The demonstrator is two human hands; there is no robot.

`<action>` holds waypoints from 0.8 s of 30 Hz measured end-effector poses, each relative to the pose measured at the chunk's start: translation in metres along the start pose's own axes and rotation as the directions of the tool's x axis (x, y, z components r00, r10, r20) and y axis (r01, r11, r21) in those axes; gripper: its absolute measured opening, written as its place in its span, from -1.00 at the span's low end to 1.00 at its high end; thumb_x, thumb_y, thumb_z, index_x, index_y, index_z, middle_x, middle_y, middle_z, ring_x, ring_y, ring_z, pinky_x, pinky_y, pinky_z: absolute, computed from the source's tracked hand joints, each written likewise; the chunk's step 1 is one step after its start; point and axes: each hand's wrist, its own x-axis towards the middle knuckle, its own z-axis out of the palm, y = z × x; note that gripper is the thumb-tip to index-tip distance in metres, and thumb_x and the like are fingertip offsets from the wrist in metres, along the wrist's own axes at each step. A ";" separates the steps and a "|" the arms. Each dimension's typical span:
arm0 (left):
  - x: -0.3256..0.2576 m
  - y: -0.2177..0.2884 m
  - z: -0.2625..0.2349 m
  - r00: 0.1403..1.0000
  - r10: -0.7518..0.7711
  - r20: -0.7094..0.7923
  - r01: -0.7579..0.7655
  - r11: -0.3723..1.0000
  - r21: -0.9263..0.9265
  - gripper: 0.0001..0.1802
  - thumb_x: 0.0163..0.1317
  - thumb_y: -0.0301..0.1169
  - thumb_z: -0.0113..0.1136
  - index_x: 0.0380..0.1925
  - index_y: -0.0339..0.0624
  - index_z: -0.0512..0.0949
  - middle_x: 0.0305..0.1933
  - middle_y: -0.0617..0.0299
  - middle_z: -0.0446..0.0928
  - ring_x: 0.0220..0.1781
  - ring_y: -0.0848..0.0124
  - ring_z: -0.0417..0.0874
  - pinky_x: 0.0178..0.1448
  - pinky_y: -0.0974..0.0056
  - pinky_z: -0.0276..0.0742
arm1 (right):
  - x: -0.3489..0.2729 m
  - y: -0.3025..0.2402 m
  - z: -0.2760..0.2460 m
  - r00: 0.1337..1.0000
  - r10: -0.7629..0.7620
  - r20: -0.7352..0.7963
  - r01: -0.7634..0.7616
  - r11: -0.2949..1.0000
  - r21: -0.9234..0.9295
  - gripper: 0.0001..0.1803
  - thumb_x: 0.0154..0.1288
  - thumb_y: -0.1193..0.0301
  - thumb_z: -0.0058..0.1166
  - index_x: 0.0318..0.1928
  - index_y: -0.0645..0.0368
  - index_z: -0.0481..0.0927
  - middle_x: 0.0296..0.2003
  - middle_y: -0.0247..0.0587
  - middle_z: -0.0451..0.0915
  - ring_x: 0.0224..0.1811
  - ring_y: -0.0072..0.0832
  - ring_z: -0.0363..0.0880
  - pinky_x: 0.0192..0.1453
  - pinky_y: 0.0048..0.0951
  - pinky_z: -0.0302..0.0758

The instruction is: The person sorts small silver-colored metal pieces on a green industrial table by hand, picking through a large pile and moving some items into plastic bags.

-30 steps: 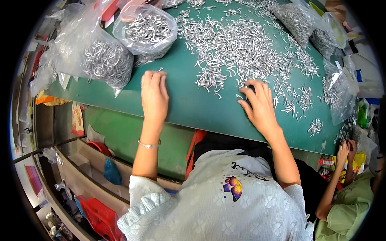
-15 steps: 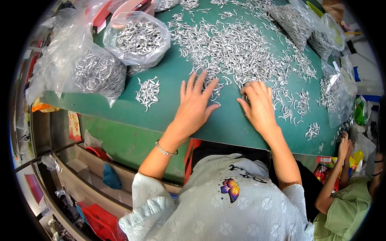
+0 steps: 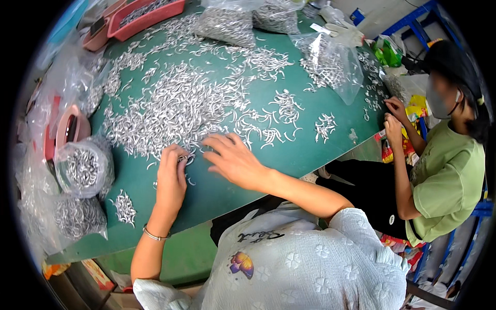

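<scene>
A broad heap of small silvery curved metal pieces [image 3: 181, 103] covers the middle of the green table [image 3: 289, 160]. At its near edge my left hand [image 3: 170, 178], with a bangle at the wrist, has its fingers bent and closed around a few curved metal pieces [image 3: 189, 159]; the exact number is hidden. Just right of it, my right hand [image 3: 235, 161] hovers low beside the heap. Its fingers are spread and slightly blurred, with nothing visible in them. A small separate pile [image 3: 124, 207] lies left of my left hand, another pile [image 3: 325, 127] off to the right.
Clear bags of pieces [image 3: 82, 168] crowd the left side, near a pink container [image 3: 72, 126]. More filled bags [image 3: 227, 26] and a red tray [image 3: 147, 18] stand at the back. A transparent bag [image 3: 330, 64] lies at right, near a seated person in green [image 3: 447, 175].
The view has swung to the right, bringing the seated person further in. My left hand went from spread fingers to closed; my right hand opened out and came nearer to the left.
</scene>
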 end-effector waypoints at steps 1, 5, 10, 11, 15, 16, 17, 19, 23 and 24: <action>0.005 -0.006 0.003 0.998 -0.060 0.011 0.061 0.993 -0.106 -0.75 0.20 -0.70 0.11 -0.12 -0.28 0.47 -0.03 0.04 0.48 -0.17 0.27 0.59 -0.14 0.29 0.53 | -0.006 0.013 -0.002 1.000 0.010 0.011 -0.010 1.000 0.003 -0.63 0.11 0.41 0.24 -0.05 0.15 0.52 0.05 -0.15 0.45 0.16 -0.13 0.38 0.21 -0.13 0.30; 0.018 0.007 -0.003 0.909 -0.374 0.182 0.402 0.681 -0.611 -0.66 0.28 -0.70 0.06 0.06 -0.33 0.43 0.03 0.18 0.52 -0.15 0.51 0.57 -0.11 0.34 0.56 | -0.017 0.033 -0.022 0.992 0.046 0.117 -0.034 0.995 -0.096 -0.76 0.06 0.49 0.05 -0.20 0.22 0.52 -0.03 -0.08 0.46 0.10 -0.16 0.39 0.16 -0.18 0.33; 0.007 0.010 -0.018 0.948 -0.300 0.106 0.289 0.674 -0.679 -0.54 0.34 -0.69 -0.05 0.25 -0.38 0.34 0.27 0.09 0.42 0.26 0.29 0.49 0.17 0.23 0.54 | -0.020 0.034 -0.041 0.983 0.157 -0.096 -0.165 0.983 -0.082 -0.74 0.08 0.57 0.15 -0.16 0.16 0.56 -0.06 -0.14 0.52 0.03 -0.13 0.44 0.14 -0.12 0.33; 0.003 0.012 -0.022 0.946 -0.315 0.074 0.287 0.710 -0.643 -0.52 0.32 -0.69 -0.01 0.25 -0.35 0.35 0.29 0.07 0.42 0.28 0.24 0.49 0.19 0.20 0.53 | -0.013 0.024 -0.039 0.987 0.143 -0.076 -0.145 0.989 -0.011 -0.72 0.09 0.54 0.19 -0.12 0.15 0.56 -0.03 -0.15 0.51 0.07 -0.13 0.42 0.15 -0.12 0.32; -0.021 0.017 -0.031 0.975 -0.208 -0.078 0.196 0.972 -0.130 -0.44 0.20 -0.65 0.17 0.24 -0.23 0.39 0.32 0.04 0.38 0.33 0.06 0.43 0.29 0.08 0.43 | 0.015 -0.009 -0.025 0.998 0.065 0.010 -0.065 0.989 0.135 -0.57 0.11 0.43 0.29 0.03 0.12 0.55 0.10 -0.15 0.45 0.22 -0.11 0.34 0.21 -0.13 0.30; -0.029 0.019 -0.030 0.987 -0.129 -0.093 0.139 0.984 0.109 -0.41 0.16 -0.64 0.22 0.24 -0.20 0.40 0.33 0.03 0.37 0.35 0.02 0.40 0.32 0.05 0.39 | 0.022 -0.015 -0.019 0.999 0.042 0.032 -0.046 0.989 0.141 -0.54 0.10 0.40 0.30 0.06 0.11 0.54 0.14 -0.15 0.43 0.26 -0.11 0.31 0.22 -0.13 0.29; -0.034 0.031 -0.027 0.973 -0.210 -0.092 0.227 0.940 0.253 -0.40 0.06 -0.56 0.33 0.17 -0.13 0.46 0.28 0.03 0.38 0.32 -0.01 0.37 0.33 0.01 0.31 | 0.027 -0.016 -0.012 0.998 -0.004 0.063 -0.003 0.993 0.117 -0.49 0.10 0.38 0.31 0.11 0.08 0.52 0.20 -0.14 0.38 0.32 -0.08 0.25 0.23 -0.12 0.29; -0.046 0.033 -0.023 0.973 -0.228 -0.030 0.227 0.929 0.294 -0.48 0.07 -0.53 0.33 0.10 -0.14 0.49 0.22 0.07 0.40 0.28 0.03 0.38 0.30 0.01 0.30 | 0.030 -0.011 0.000 0.990 -0.069 0.124 0.063 0.997 0.050 -0.52 0.11 0.39 0.29 0.09 0.09 0.54 0.18 -0.15 0.40 0.29 -0.11 0.28 0.23 -0.13 0.30; -0.055 0.017 -0.012 0.985 -0.173 -0.028 0.175 0.964 0.202 -0.62 0.08 -0.61 0.28 -0.05 -0.18 0.53 0.12 0.10 0.43 0.14 0.07 0.44 0.15 0.08 0.39 | 0.016 0.010 -0.007 0.988 -0.097 0.120 0.094 0.995 0.028 -0.75 0.14 0.53 0.20 -0.12 0.15 0.57 -0.02 -0.19 0.51 0.05 -0.21 0.44 0.10 -0.25 0.34; -0.053 0.015 -0.011 0.986 -0.162 -0.026 0.164 0.975 0.149 -0.63 0.08 -0.63 0.26 -0.06 -0.19 0.53 0.11 0.10 0.43 0.13 0.07 0.45 0.13 0.10 0.41 | 0.011 0.018 -0.013 0.989 -0.100 0.109 0.098 0.995 0.029 -0.78 0.14 0.56 0.18 -0.16 0.17 0.57 -0.08 -0.19 0.53 -0.02 -0.22 0.47 0.06 -0.27 0.35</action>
